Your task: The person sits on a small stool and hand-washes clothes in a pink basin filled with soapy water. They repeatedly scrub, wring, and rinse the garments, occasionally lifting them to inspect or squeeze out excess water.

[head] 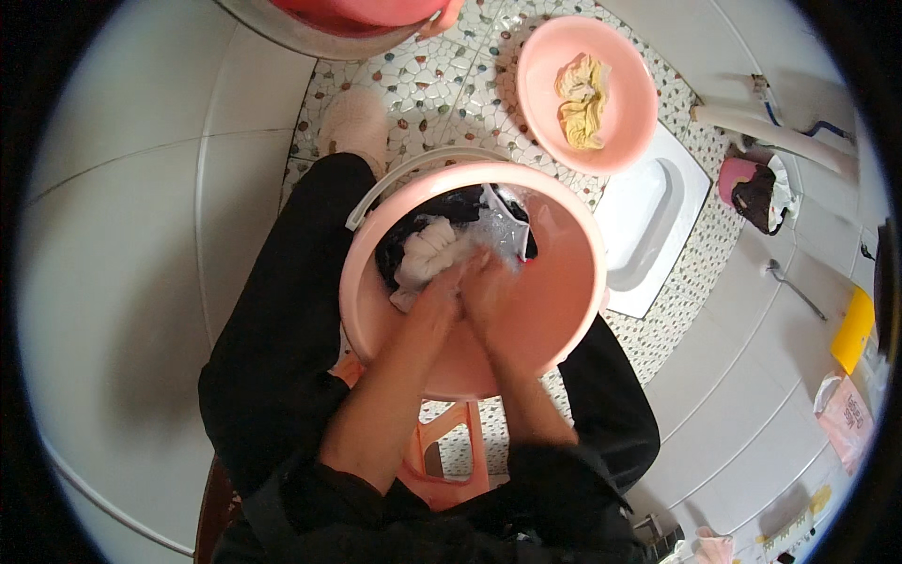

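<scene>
A pink plastic bucket (pixel 592 282) with a pale handle (pixel 366 204) stands between my knees. Both hands are down inside it, close together and blurred. My left hand (pixel 444 296) lies against a wet, bunched white cloth (pixel 426 254). Beside it, my right hand (pixel 490 278) is near a soapy dark garment with white trim (pixel 507 225). More black fabric (pixel 451 204) lies along the far inner side of the bucket. The fingers are too blurred to show whether either hand grips the cloth.
A pink basin (pixel 638 134) holding a crumpled yellowish cloth (pixel 585 102) overlaps a white squat toilet (pixel 655 225). Another basin with a pink interior (pixel 352 14) is at the top edge. A pink plastic stool (pixel 476 451) shows below the bucket. Tiled walls stand on both sides.
</scene>
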A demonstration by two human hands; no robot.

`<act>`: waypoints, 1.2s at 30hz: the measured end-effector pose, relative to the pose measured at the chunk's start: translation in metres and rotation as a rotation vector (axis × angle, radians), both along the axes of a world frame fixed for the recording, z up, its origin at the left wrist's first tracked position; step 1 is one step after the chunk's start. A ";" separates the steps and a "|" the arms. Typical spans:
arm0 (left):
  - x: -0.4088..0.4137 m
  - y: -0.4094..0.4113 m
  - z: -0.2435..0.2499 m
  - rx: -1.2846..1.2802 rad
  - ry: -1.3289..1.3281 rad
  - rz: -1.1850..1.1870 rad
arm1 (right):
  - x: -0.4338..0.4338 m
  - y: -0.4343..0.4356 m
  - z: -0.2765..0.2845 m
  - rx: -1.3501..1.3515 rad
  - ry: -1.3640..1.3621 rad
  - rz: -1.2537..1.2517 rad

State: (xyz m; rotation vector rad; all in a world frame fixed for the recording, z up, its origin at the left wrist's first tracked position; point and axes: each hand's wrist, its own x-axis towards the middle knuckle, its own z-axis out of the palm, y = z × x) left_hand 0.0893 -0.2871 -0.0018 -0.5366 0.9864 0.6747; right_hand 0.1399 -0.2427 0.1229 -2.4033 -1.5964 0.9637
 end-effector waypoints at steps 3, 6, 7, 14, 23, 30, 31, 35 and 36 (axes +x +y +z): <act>0.027 0.030 0.034 -0.203 -0.106 0.070 | 0.051 0.035 -0.053 -0.255 -0.117 -0.143; 0.028 0.029 0.023 -0.266 -0.074 0.176 | 0.063 0.028 -0.091 -0.252 -0.096 -0.090; 0.028 0.030 0.026 -0.275 -0.065 0.181 | 0.066 0.028 -0.095 -0.241 -0.104 -0.074; 0.000 0.025 0.012 -0.142 -0.031 0.142 | 0.022 0.009 -0.015 -0.160 0.229 -0.283; 0.019 0.045 0.046 -0.340 -0.039 0.092 | 0.047 0.028 -0.087 -0.326 -0.059 -0.139; 0.012 0.053 0.046 -0.380 -0.002 0.079 | 0.067 0.005 -0.090 -0.092 0.392 -0.390; 0.009 0.056 0.048 -0.360 0.006 0.073 | 0.058 0.000 -0.064 -0.066 0.447 -0.402; -0.009 0.038 0.034 -0.014 0.043 0.012 | 0.017 -0.029 0.023 0.068 0.299 -0.142; -0.010 0.037 0.027 0.052 0.041 0.015 | 0.011 -0.028 0.018 0.073 0.295 -0.132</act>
